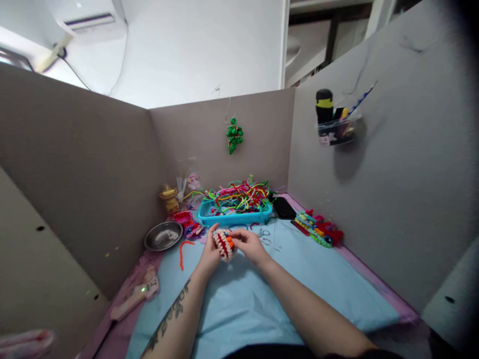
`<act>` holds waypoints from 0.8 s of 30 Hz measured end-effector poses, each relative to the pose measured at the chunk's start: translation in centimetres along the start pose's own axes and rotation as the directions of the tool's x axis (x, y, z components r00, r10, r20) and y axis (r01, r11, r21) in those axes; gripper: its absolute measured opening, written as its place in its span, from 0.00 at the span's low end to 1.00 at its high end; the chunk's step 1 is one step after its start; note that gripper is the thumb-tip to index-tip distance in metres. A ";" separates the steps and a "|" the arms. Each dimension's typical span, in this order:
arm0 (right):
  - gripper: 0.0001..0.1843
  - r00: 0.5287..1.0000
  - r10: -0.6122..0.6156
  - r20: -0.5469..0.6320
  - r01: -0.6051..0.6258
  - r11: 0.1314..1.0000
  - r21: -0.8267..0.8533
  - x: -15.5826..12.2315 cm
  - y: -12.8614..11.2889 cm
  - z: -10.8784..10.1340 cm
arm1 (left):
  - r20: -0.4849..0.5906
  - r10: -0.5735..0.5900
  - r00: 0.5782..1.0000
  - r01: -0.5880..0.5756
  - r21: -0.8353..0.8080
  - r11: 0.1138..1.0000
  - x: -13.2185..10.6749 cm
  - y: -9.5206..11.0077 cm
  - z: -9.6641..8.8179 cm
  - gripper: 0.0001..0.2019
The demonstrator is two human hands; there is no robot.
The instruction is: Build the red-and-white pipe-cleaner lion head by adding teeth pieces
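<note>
Between both hands, above the blue cloth (pixel 269 304), is a small rounded pipe-cleaner craft piece (pixel 223 245) in cream and red with an orange bit on its right side. My left hand (pixel 210 252) grips it from the left, thumb up along its edge. From the right, my right hand (pixel 250 245) pinches at the orange part; its fingertips partly cover that side. An orange pipe cleaner (pixel 181 255) lies bent on the cloth left of my left hand. Just behind the hands stands a blue tray (pixel 235 219) heaped with colourful pipe cleaners (pixel 243 195).
A metal bowl (pixel 163 236) with small pale pieces and a pink glue gun (pixel 136 299) sit at left. A black phone (pixel 284 208) and several colourful finished crafts (pixel 318 229) lie at right. Grey panels (pixel 220 124) enclose the table; a caddy (pixel 337 130) hangs on the right one.
</note>
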State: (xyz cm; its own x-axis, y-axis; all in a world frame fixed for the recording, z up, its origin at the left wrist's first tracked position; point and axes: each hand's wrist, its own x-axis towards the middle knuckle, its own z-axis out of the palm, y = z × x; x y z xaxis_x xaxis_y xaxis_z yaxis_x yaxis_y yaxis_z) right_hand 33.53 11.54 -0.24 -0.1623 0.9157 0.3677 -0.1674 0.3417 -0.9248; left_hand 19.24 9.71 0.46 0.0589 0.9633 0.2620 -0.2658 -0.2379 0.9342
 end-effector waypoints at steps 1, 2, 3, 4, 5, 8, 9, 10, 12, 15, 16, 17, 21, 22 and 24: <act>0.11 1.000 0.000 0.001 0.000 1.000 -0.005 0.0 0.0 0.0 | 0.000 0.000 1.000 0.000 0.002 1.000 0.0 0.0 0.0 0.39; 0.10 1.000 -0.001 0.005 0.001 1.000 -0.008 0.0 0.0 0.0 | -0.002 0.003 1.000 -0.003 0.002 1.000 0.0 0.0 0.0 0.39; 0.10 1.000 -0.002 0.010 0.002 1.000 -0.004 0.0 -0.1 0.0 | -0.003 0.007 1.000 -0.007 0.000 1.000 0.0 0.0 0.0 0.39; 0.10 1.000 -0.004 0.012 0.004 1.000 0.006 0.0 -0.2 -0.1 | -0.005 0.010 1.000 -0.010 -0.003 1.000 0.0 0.0 -0.1 0.38; 0.10 1.000 -0.007 0.007 0.007 1.000 0.022 0.0 -0.3 -0.1 | -0.009 0.009 1.000 -0.009 -0.005 1.000 0.0 0.0 -0.1 0.38; 0.10 0.998 -0.011 -0.055 0.015 0.997 0.073 0.0 -0.6 -0.2 | -0.015 -0.014 1.000 0.013 -0.031 0.999 0.0 0.1 -0.3 0.38; 0.11 0.997 -0.014 -0.082 0.021 0.996 0.084 0.0 -0.6 -0.2 | -0.019 -0.023 1.000 0.022 -0.049 0.999 0.0 0.2 -0.3 0.37; 0.12 0.995 -0.012 -0.100 0.021 0.995 0.093 0.0 -0.7 -0.2 | -0.027 -0.032 0.999 0.030 -0.073 0.997 0.0 0.3 -0.4 0.36; 0.14 0.995 0.026 -0.093 -0.014 0.991 0.131 -0.2 -0.8 -0.1 | -0.034 -0.051 0.998 0.047 -0.127 0.991 -0.1 0.6 -0.4 0.32; 0.20 0.983 0.175 0.052 -0.183 0.946 0.267 -0.6 -1.1 0.3 | -0.012 -0.084 0.996 0.080 -0.188 0.979 -0.2 1.1 -0.5 0.29; 0.21 0.967 0.221 0.127 -0.250 0.918 0.308 -0.8 -1.3 0.4 | 0.004 -0.096 0.995 0.095 -0.195 0.976 -0.2 1.2 -0.5 0.29; 0.22 0.947 0.252 0.197 -0.307 0.891 0.336 -0.9 -1.4 0.5 | 0.019 -0.109 0.994 0.110 -0.194 0.975 -0.3 1.2 -0.6 0.29; 0.22 0.904 0.290 0.314 -0.394 0.850 0.349 -1.3 -1.7 0.6 | 0.055 -0.139 0.989 0.146 -0.160 0.976 -0.5 1.3 -0.5 0.29; 0.22 0.904 0.293 0.311 -0.396 0.849 0.351 -1.3 -1.8 0.6 | 0.062 -0.137 0.989 0.145 -0.152 0.978 -0.6 1.4 -0.5 0.30; 0.21 0.906 0.295 0.305 -0.396 0.844 0.361 -1.2 -1.8 0.5 | 0.081 -0.134 0.988 0.144 -0.142 0.979 -0.7 1.6 -0.4 0.34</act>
State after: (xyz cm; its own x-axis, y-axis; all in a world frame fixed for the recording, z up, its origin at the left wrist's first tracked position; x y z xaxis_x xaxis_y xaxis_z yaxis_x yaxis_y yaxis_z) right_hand 33.54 9.71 0.98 -0.4925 0.8656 0.0901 -0.4276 -0.1505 -0.8913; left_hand 18.42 8.73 1.66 0.1715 0.9732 0.1534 -0.3880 -0.0764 0.9185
